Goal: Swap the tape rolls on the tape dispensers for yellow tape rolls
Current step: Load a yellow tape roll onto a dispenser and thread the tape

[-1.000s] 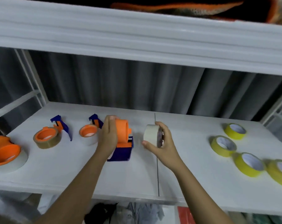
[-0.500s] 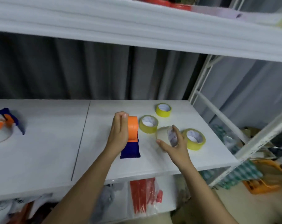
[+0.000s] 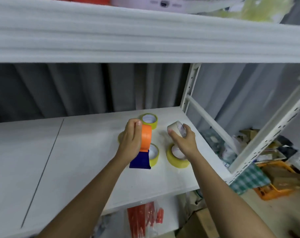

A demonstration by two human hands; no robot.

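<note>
My left hand (image 3: 130, 140) grips an orange-and-blue tape dispenser (image 3: 143, 148) with a bare orange hub, held just above the white shelf (image 3: 80, 160). In my right hand (image 3: 184, 140) is a pale cream tape roll (image 3: 176, 128), raised above the right end of the shelf. Yellow tape rolls lie flat on the shelf around my hands: one at the back (image 3: 149, 120), one partly behind the dispenser (image 3: 154, 154), one under my right wrist (image 3: 176, 158). A yellow edge (image 3: 119, 137) peeks out left of my left hand.
The shelf's white upright post (image 3: 188, 93) and diagonal braces stand at the right end. An upper shelf (image 3: 145, 36) hangs low overhead. Right of and below the shelf lies clutter: an orange crate (image 3: 272, 191), a checked cloth (image 3: 248, 179), boxes and a red packet (image 3: 144, 219).
The view has swung right, along the shelf. Both hands carried the dispenser and the cream roll to the right end, among the yellow rolls. The other dispensers at the left are out of sight.
</note>
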